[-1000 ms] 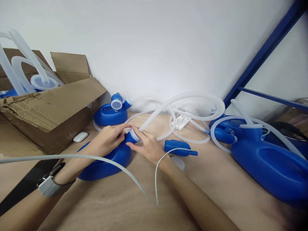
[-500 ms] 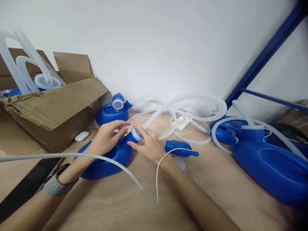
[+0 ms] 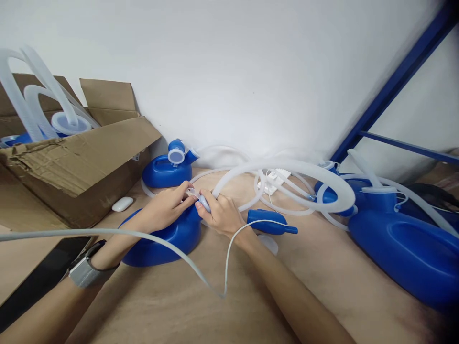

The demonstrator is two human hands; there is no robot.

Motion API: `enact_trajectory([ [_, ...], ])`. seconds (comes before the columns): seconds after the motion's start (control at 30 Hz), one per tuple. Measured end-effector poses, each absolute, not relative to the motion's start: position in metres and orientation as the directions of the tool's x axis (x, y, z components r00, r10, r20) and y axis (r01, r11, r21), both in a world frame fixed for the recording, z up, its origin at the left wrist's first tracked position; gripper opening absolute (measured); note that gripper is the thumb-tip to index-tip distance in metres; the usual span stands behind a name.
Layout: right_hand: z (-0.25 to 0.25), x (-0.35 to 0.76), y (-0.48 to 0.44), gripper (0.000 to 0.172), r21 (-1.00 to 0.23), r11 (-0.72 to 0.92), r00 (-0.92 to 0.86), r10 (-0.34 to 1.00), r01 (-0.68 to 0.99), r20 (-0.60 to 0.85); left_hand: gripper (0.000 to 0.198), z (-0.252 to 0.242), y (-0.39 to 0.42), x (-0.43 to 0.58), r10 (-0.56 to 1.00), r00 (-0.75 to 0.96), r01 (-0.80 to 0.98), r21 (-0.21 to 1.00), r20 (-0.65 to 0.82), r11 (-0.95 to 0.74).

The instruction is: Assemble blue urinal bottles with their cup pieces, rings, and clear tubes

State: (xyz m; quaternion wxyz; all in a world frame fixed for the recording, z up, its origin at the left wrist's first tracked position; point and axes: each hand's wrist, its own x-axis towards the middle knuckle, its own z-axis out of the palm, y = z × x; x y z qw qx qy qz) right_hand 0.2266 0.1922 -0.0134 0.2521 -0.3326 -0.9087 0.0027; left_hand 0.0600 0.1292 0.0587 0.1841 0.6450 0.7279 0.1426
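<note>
A flat blue plastic bottle [image 3: 168, 236] lies on the tan table in front of me. My left hand [image 3: 163, 210] rests on its top near the neck, fingers curled against the spout. My right hand [image 3: 220, 215] is closed around the white cap end of a thick translucent hose [image 3: 287, 169], pressing it onto the bottle's neck. That hose loops away to the right and back over the table.
An open cardboard box [image 3: 71, 167] with hoses and blue parts stands at the left. A second blue bottle [image 3: 165, 169] sits by the wall, larger ones [image 3: 405, 248] at the right. A blue funnel piece [image 3: 268, 222], white mouse [image 3: 122, 204], thin white cable [image 3: 143, 236] and blue shelf frame [image 3: 390, 81] are nearby.
The big hose loop has swung down and forward toward the right. Both hands have closed tighter together on the bottle's neck, hiding the blue spout.
</note>
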Motion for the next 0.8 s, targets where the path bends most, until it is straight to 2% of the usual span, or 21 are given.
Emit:
enact_trajectory([
  [0.2,-0.017,0.227,0.205,0.053,-0.039,0.833,-0.66,0.464,0.552,0.591,0.06,0.058,0.132,0.054,0.999,-0.001,0.917,0.398,-0.053,0.022],
  [0.43,-0.015,0.229,0.212,0.05,-0.047,0.877,-0.66,0.394,0.478,0.64,0.08,0.048,0.135,0.051,0.977,0.163,0.913,0.354,0.139,-0.203],
  [0.57,-0.015,0.232,0.21,0.045,-0.091,0.889,-0.657,0.398,0.45,0.64,0.08,0.045,0.131,0.058,0.988,0.049,0.933,0.347,0.146,-0.097],
  [0.63,-0.019,0.236,0.209,0.049,-0.104,0.897,-0.643,0.384,0.429,0.662,0.079,0.043,0.128,0.061,0.989,0.007,0.936,0.348,0.147,-0.058],
  [0.73,-0.028,0.246,0.21,0.067,-0.027,0.934,-0.635,0.264,0.357,0.726,0.077,0.041,0.126,0.062,0.983,0.025,0.928,0.361,0.183,-0.091],
  [0.8,-0.036,0.253,0.213,0.069,0.062,0.956,-0.617,0.135,0.286,0.775,0.074,0.042,0.126,0.061,0.988,0.018,0.921,0.382,0.155,-0.076],
])
